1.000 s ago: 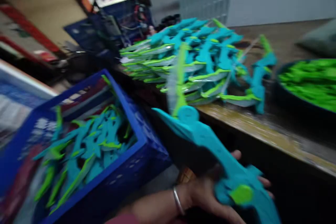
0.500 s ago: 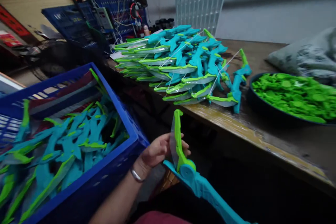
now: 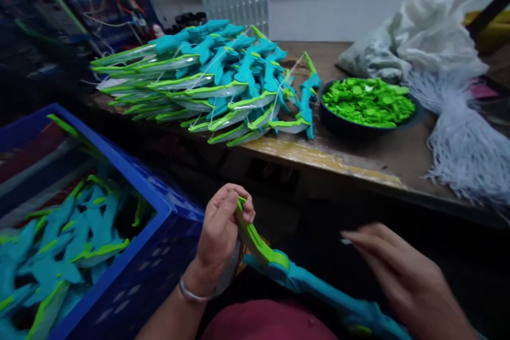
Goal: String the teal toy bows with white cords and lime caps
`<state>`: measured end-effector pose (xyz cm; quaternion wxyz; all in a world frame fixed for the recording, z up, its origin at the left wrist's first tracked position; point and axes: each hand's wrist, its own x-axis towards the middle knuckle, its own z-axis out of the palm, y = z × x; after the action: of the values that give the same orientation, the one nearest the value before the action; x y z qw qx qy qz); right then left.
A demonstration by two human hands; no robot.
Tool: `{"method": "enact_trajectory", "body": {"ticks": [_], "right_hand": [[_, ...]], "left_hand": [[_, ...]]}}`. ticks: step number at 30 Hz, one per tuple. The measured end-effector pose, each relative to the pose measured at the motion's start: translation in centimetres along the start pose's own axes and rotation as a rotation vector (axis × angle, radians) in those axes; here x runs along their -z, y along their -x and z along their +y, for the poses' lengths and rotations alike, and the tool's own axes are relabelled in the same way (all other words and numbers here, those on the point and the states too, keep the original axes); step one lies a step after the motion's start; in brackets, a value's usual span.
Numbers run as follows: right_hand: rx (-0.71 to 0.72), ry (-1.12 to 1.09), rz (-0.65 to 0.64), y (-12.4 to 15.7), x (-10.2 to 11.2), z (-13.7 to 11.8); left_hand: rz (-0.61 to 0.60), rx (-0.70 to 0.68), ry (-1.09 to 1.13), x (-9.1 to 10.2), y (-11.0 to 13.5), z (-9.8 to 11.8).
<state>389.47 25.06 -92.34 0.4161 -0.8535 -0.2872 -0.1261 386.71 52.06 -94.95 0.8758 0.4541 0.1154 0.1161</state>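
Observation:
A teal toy bow [image 3: 319,284] with a green limb slants across my lap, its far end running out at the lower right. My left hand [image 3: 223,228] is closed around the tip of the green limb [image 3: 255,241]. Apart from the bow, to the right, is my right hand [image 3: 402,271], blurred, with thumb and fingers pinched together. A small whitish bit shows at those fingertips, too smeared to name.
Beside my left arm stands a blue crate [image 3: 159,223] of similar bows. Strung bows [image 3: 239,79] are piled on the table [image 3: 358,170], near a black basin [image 3: 338,123] of green parts [image 3: 366,101]. White strings [image 3: 466,138] hang by a sack [image 3: 430,32].
My left hand has moved up to grip the limb's tip, and the bow leans lower. My right hand has come into view, pinched. The view has swung right.

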Motion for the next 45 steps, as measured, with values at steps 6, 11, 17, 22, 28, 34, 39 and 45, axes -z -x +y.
{"method": "enact_trajectory", "body": {"ticks": [6,11,17,22,28,34,39,45], "right_hand": [[-0.014,-0.36,-0.086,-4.9,-6.1,-5.3],[0.119,-0.32,-0.076,-5.4,-8.1,-6.5],[0.126,-0.36,-0.17,-5.8,-9.2,-7.0],[0.158,-0.396,-0.248,-5.7,-10.1,-8.0],[0.249,-0.32,-0.135,-5.3,-11.2,-8.7],[0.272,-0.217,-0.033,-5.4,-11.6,-8.8],[0.285,-0.228,-0.054,-5.6,-11.7,-8.4],[0.302,-0.239,-0.167,-5.8,-11.8,-8.4]], "left_hand": [[-0.059,-0.075,-0.034,-0.4,2.5,0.3],[-0.046,-0.136,-0.018,0.3,3.2,-0.6],[-0.031,-0.249,-0.036,0.3,3.7,-0.8],[-0.004,-0.243,0.034,0.5,3.8,-1.0],[-0.083,-0.269,0.117,1.5,3.3,-1.7],[-0.136,-0.224,0.134,1.9,3.1,-1.9],[-0.15,-0.227,0.131,1.5,2.8,-1.7],[-0.136,-0.185,0.207,0.8,2.6,-1.9]]}}
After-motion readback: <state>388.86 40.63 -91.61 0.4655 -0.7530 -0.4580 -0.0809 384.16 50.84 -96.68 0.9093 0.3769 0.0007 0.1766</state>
